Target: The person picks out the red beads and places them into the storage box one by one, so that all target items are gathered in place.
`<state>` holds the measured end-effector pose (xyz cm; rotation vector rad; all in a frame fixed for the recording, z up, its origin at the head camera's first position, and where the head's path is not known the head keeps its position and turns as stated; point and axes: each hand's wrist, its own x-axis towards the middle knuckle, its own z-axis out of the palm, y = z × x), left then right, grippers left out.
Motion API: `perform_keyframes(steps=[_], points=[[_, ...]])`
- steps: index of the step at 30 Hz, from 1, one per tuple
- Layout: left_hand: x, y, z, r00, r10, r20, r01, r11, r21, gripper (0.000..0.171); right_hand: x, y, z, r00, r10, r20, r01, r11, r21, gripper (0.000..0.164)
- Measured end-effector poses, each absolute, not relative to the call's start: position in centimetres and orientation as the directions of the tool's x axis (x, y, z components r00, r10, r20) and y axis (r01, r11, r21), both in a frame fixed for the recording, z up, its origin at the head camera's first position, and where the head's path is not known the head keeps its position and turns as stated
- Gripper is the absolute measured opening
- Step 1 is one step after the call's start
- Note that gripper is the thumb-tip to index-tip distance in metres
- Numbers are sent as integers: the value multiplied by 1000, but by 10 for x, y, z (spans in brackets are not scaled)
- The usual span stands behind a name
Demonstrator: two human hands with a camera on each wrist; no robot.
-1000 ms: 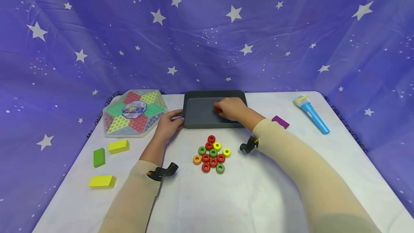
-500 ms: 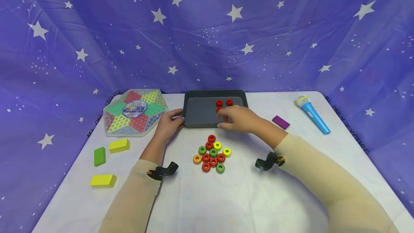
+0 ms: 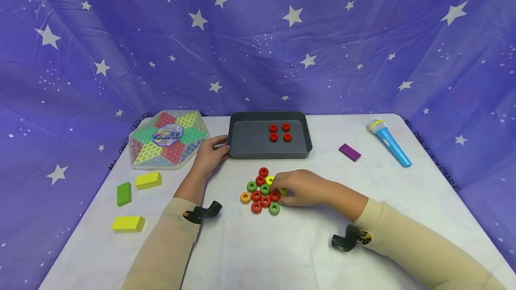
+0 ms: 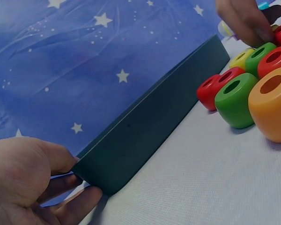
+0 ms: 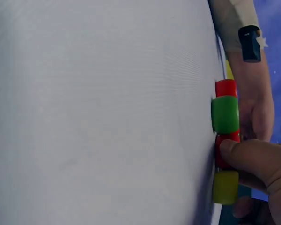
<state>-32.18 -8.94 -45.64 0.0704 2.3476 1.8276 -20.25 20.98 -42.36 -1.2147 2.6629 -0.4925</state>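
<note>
Left hand (image 3: pixel 210 155): fingers pinching near-left corner of gray tray (image 3: pixel 247 142); four red beads (image 3: pixel 273 138) in its right half. Right hand (image 3: pixel 302 187): fingers pinching a red bead (image 3: pixel 275 196), right side of bead cluster (image 3: pixel 264 189), on tabletop (image 3: pixel 258 254) in front of tray.

The table (image 3: pixel 242 254) is wearing a matt, finely woven white cloth (image 5: pixel 107 117). Along its far edge, the dark grey rectangular tray (image 3: pixel 250 140) is looking smooth and mostly matt. The red, green, yellow and orange ring-shaped beads (image 4: pixel 241 105) are gleaming, smooth and glossy. Near the far left corner, the clear plastic hexagonal game box (image 3: pixel 168 137) is looking shiny; near the far right corner, the blue plastic toy microphone (image 3: pixel 393 147) is showing a smooth sheen.
</note>
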Motion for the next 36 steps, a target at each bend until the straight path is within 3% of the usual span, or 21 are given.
perform_keyframes(steps=[5, 12, 21, 28, 36], points=[[-322, -90, -458, -986, 136, -99, -64, 245, 967, 43, -203, 209, -428, -640, -769, -4, -721, 602, -344, 27], [-321, -91, -459, -988, 123, -92, -59, 250, 967, 42, -218, 210, -403, -656, -753, 48, -688, 571, -448, 29], [-321, -96, -463, -988, 125, -91, -59, 236, 970, 42, -294, 205, -376, -788, -595, 156, -589, 657, -471, 27], [-321, -96, -462, -989, 121, -86, -57, 229, 972, 42, -347, 192, -383, -879, -465, 106, -464, 779, -422, 32], [-322, -91, -460, -987, 141, -73, -38, 234, 972, 42, -379, 180, -412, -933, -354, 60, -355, 884, -306, 34]])
